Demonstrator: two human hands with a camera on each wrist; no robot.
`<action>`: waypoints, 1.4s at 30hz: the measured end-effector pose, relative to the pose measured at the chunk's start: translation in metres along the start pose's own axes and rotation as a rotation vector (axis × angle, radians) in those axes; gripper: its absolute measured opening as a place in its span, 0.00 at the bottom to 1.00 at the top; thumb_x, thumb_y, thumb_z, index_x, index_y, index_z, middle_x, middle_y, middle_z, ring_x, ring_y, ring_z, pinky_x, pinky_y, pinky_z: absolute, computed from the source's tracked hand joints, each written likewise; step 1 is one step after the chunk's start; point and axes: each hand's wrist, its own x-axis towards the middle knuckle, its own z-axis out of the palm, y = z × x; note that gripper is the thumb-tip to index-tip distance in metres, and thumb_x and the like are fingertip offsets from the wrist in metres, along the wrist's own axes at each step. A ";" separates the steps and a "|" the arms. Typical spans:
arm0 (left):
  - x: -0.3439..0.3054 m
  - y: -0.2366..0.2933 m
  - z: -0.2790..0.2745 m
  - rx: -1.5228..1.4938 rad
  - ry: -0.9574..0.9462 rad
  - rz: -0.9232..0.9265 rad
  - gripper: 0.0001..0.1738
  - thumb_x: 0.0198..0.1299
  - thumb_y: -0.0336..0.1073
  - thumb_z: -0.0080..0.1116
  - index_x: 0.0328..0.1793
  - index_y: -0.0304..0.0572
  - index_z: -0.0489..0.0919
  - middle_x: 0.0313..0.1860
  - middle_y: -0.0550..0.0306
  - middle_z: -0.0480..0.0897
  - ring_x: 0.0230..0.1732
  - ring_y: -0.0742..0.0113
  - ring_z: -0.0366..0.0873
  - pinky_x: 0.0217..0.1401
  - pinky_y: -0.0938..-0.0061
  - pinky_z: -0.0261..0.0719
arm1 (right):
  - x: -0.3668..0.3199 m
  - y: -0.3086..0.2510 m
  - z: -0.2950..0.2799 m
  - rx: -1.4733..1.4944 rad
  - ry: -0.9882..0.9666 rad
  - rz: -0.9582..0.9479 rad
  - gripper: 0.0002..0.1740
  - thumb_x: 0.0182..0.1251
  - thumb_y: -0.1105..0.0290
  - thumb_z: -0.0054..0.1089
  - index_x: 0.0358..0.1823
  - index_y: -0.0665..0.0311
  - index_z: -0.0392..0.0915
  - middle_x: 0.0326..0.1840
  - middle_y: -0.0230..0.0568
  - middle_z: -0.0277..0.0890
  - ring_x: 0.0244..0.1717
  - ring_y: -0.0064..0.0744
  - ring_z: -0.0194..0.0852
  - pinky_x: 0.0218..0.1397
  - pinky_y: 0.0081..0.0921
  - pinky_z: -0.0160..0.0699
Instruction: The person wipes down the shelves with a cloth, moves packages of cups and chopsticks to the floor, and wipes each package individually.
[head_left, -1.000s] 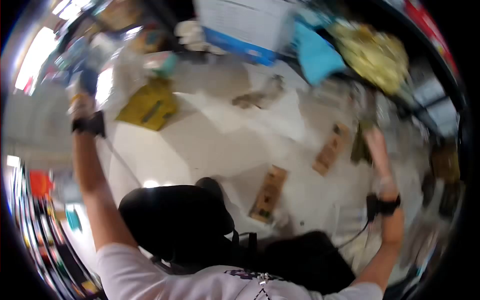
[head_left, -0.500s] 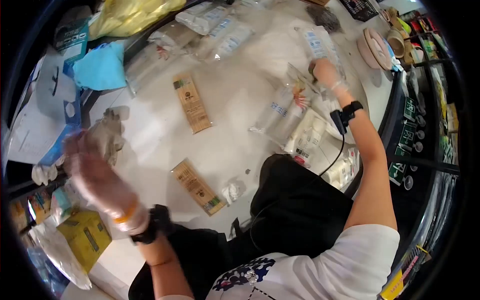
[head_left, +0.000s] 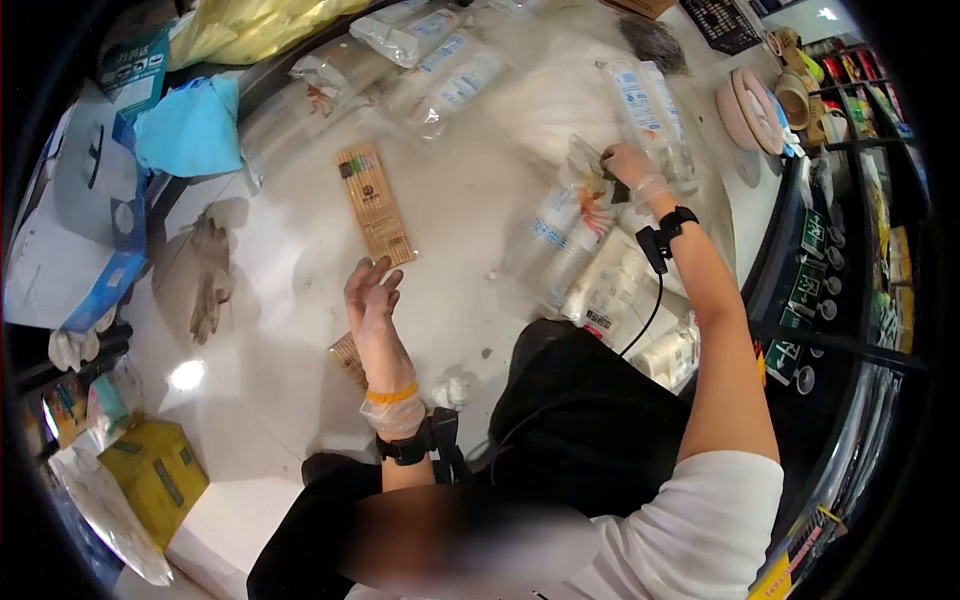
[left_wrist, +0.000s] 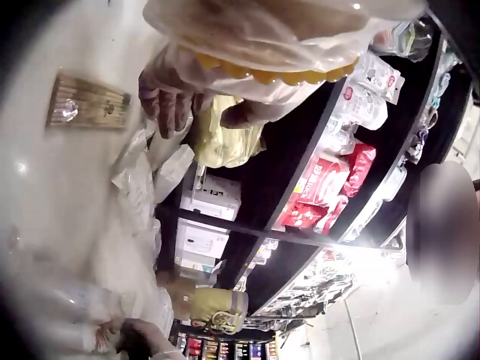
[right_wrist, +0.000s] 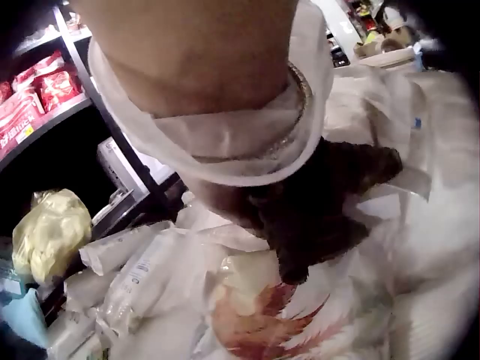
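Note:
My right hand (head_left: 626, 168), in a thin clear plastic glove, grips a dark brown cloth (right_wrist: 319, 217). It is over a clear plastic package (head_left: 570, 225) with a red print, and the cloth hangs close over that print in the right wrist view. My left hand (head_left: 374, 310), also in a clear glove with a yellow band, is raised with relaxed fingers and holds nothing. Beyond its fingertips lies a pack of thin wooden sticks (head_left: 373, 205). A second stick pack (head_left: 348, 358) is partly hidden behind this hand. Farther left lies a dirty grey glove (head_left: 210, 280).
White wrapped packages (head_left: 610, 275) lie by my right knee, and clear packages (head_left: 645, 110) farther back. A crumpled white wad (head_left: 450, 392) is near my left wrist. On the left stand a white-and-blue box (head_left: 70, 220), a light-blue bag (head_left: 190, 125) and a yellow bag (head_left: 155, 475). Shelves (head_left: 830, 290) line the right.
The view has swung right. My left hand has come from the far left to near the stick packs. My right hand, with the dark cloth, has lately shifted slightly left and down.

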 end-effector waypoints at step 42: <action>0.086 -0.100 -0.132 0.881 0.394 -0.135 0.22 0.65 0.48 0.45 0.48 0.33 0.73 0.31 0.48 0.80 0.31 0.55 0.77 0.40 0.63 0.74 | -0.116 -0.326 0.174 0.260 0.191 -0.841 0.30 0.50 0.82 0.50 0.60 0.58 0.68 0.65 0.43 0.59 0.65 0.50 0.55 0.68 0.40 0.55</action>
